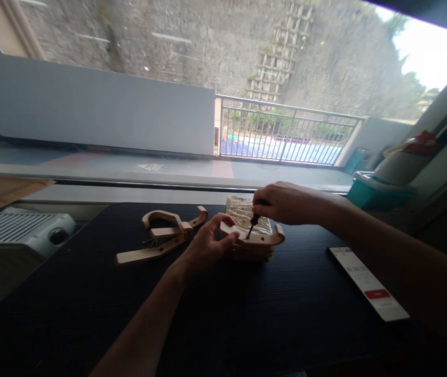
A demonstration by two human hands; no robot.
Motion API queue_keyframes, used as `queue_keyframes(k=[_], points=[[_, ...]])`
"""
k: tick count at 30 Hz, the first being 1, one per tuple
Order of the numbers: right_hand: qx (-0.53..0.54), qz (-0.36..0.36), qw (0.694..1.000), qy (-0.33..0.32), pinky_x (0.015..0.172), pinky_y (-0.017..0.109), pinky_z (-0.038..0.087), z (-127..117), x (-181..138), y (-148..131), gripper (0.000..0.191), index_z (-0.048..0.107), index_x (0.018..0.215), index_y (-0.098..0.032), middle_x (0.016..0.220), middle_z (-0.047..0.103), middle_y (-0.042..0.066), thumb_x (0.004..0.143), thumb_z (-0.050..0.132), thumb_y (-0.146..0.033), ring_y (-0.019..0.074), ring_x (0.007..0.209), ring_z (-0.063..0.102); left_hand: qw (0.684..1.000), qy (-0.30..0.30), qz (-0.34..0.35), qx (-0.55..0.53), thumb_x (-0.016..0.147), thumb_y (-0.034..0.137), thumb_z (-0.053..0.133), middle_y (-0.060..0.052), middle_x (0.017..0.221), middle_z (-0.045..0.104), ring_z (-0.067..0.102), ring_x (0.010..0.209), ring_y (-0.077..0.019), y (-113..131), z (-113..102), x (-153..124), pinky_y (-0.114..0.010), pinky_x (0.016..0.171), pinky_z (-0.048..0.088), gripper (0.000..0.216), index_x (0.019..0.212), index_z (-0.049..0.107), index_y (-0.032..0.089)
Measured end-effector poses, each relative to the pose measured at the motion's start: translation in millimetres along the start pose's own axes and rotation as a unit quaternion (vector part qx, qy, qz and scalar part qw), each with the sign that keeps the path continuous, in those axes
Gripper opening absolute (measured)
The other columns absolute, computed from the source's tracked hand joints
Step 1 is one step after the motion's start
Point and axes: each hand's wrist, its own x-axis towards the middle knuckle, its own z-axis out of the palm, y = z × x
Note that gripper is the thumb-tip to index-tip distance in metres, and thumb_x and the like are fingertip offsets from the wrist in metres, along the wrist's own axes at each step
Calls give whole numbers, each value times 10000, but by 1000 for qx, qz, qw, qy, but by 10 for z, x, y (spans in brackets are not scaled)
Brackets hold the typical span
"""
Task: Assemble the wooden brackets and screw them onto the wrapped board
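Observation:
My right hand [272,201] is closed around the dark handle of a screwdriver [253,222]. The screwdriver tilts down, its tip meeting a curved wooden hook [265,240] near one of its holes. With fingers and thumb, my left hand [213,236] grips the hook's left end. Under the hook is a light, box-shaped block [243,208] that looks wrapped in shiny clear film. Left of my left hand, several more wooden hooks [164,230] lie in a loose pile, with small metal screws [151,242] beside them. Whether a screw sits under the screwdriver tip is too small to tell.
A phone [368,283] with a lit screen lies right of my hands on the dark table [223,324]. A white heater [31,230] stands at the left, below a cardboard piece [7,191]. A teal bin [380,191] is at the right, and a window runs behind the table.

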Motion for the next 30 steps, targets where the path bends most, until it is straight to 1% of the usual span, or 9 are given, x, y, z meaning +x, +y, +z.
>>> queue_keyframes(k=[3, 6, 10, 13, 18, 22, 26, 28, 30], points=[[11, -12, 1000, -16, 536, 238, 331, -40, -21, 32, 291, 674, 951, -231, 765, 662, 17, 822, 474, -400, 124, 618, 528, 1000, -7, -11, -10, 769, 455, 551, -13, 876, 598, 589, 783, -167, 11, -2, -4, -255, 640, 491, 337, 991, 520, 203], [35, -39, 998, -24, 535, 231, 329, -92, -39, 60, 278, 652, 1023, -263, 793, 668, -2, 809, 499, -356, 109, 603, 523, 1000, -13, -14, -16, 773, 448, 553, -20, 903, 600, 591, 803, -172, 29, -3, -9, -258, 647, 496, 334, 996, 517, 203], [50, -86, 994, -35, 560, 232, 329, -106, -39, 32, 226, 671, 911, -253, 765, 664, -19, 821, 465, -276, 99, 604, 516, 1000, -12, -10, -11, 779, 435, 553, -19, 914, 606, 585, 793, -160, 42, -6, -14, -242, 640, 489, 311, 988, 524, 206], [33, -73, 997, -10, 558, 235, 322, -75, -26, -5, 220, 664, 852, -217, 745, 655, -5, 822, 451, -266, 102, 603, 504, 1000, -12, -18, -7, 770, 437, 562, -8, 862, 598, 580, 738, -149, 49, -8, -15, -234, 611, 481, 317, 983, 524, 206], [6, -22, 1000, 15, 520, 236, 302, 8, 13, -52, 256, 659, 812, -193, 702, 638, 19, 832, 444, -331, 109, 573, 486, 1000, -17, -23, -2, 770, 440, 562, 7, 797, 570, 565, 659, -129, 48, -1, -10, -222, 561, 466, 325, 985, 511, 201], [-2, -10, 999, 40, 516, 234, 299, 53, 30, -103, 290, 657, 819, -172, 704, 642, 37, 846, 420, -336, 109, 572, 493, 1000, -4, -12, -6, 768, 437, 565, 6, 798, 592, 577, 692, -138, 35, 5, -4, -223, 581, 473, 326, 989, 518, 203], [-35, 14, 999, 19, 497, 244, 272, 2, -4, -96, 313, 673, 827, -196, 683, 638, 29, 836, 443, -409, 112, 540, 475, 1000, -16, -18, -14, 769, 445, 562, -14, 878, 605, 594, 770, -162, 44, -3, -14, -244, 622, 491, 335, 996, 520, 202], [-31, -9, 999, 4, 511, 243, 272, -44, -29, -70, 290, 678, 876, -230, 699, 645, 11, 822, 473, -428, 111, 553, 478, 1000, -18, -17, -19, 774, 443, 559, -24, 945, 604, 597, 815, -169, 49, -8, -18, -248, 645, 496, 332, 1003, 521, 206], [-7, -52, 999, -10, 533, 239, 283, -77, -45, -47, 238, 677, 896, -247, 729, 655, -7, 822, 484, -365, 103, 575, 486, 1000, -11, -8, -18, 777, 433, 559, -26, 968, 604, 593, 834, -168, 45, -11, -17, -245, 659, 494, 316, 996, 527, 207]])
